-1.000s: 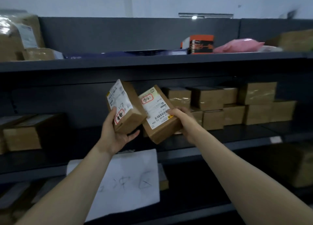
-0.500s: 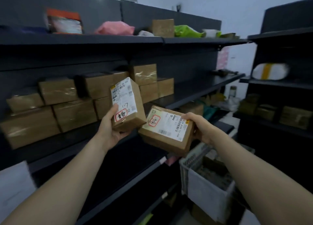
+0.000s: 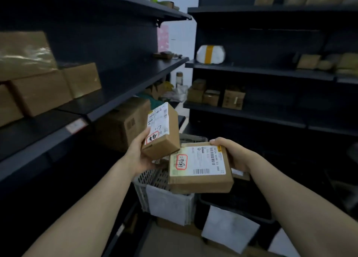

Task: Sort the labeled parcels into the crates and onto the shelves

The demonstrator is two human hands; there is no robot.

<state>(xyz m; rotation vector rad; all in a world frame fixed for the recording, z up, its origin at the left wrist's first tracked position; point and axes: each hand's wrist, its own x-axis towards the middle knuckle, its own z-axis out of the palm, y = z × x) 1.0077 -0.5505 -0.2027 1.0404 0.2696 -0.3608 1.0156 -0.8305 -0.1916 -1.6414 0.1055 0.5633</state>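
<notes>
At centre frame, the left hand [image 3: 139, 158] grips a small brown parcel [image 3: 161, 133], tilted, its white label marked in red. The right hand [image 3: 233, 156] holds a flatter labelled parcel [image 3: 199, 169] above a white slatted crate [image 3: 155, 191].

Small parcel [image 3: 170, 138]: brown cardboard; white label with black print, black handwriting ringed in red.
Flat parcel [image 3: 199, 183]: brown cardboard; white label with black barcode and print, yellow corner tab, pale green strip, black characters ringed in red.
Crate [image 3: 147, 179]: grey lattice walls, white sheet on the front.
Bin [image 3: 232, 202]: black, white sheet on the front.
Shelves [image 3: 135, 78]: dark charcoal grey throughout.
Bag [image 3: 210, 54]: white, one yellow band across the middle.
Shelf boxes [image 3: 42, 92]: plain brown, glossy clear tape.
</notes>
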